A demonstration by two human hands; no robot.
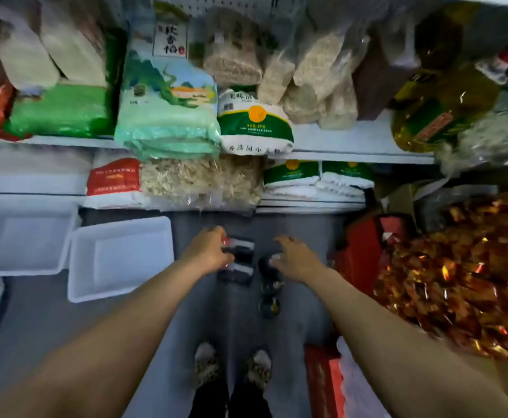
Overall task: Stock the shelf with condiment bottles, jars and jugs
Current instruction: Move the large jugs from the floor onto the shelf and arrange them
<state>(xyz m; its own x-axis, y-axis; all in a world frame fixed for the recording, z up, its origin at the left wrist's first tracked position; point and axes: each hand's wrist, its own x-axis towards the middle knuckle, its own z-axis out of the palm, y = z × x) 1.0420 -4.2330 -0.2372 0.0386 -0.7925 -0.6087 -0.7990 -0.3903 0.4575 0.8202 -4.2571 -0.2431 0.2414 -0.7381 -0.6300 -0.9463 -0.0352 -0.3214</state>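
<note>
Nearest the camera, two patterned shoes (pixel 231 368) stand on the grey floor (pixel 95 327). A red carton (pixel 322 381) lies on the floor just beside the right shoe.

Both bare forearms extend forward and down over the floor. The left hand (pixel 207 251) has its fingers curled round the red-capped end of a pack of dark bottles (pixel 237 262) lying on the floor; the pack carries white labels, and their print is too blurred to read. The right hand (pixel 295 257) is spread, fingers loosely bent, with its fingertips at the white cap of a row of dark bottles (pixel 269 286) lying on the floor just right of the pack; whether it grips the cap cannot be determined.

Two white plastic tubs (pixel 120 257) sit on the floor to the left of the hands. A heap of red-and-gold wrapped goods (pixel 464 273) fills the right side.

Beyond the hands, the lower shelf (pixel 313 205) carries a red-and-white sack (pixel 113 182), a clear bag of pale shreds (pixel 198 179) and green-and-white sacks (pixel 292 173). The upper shelf (pixel 352 146) carries a pale green rice bag (pixel 168 110) with a landscape picture, a green-banded sack (pixel 255 122) with Chinese characters along its front, clear bags of grain (pixel 313 82) and a yellow oil jug (pixel 439 107). A white label (pixel 171 37) with large Chinese characters stands above the rice bag.
</note>
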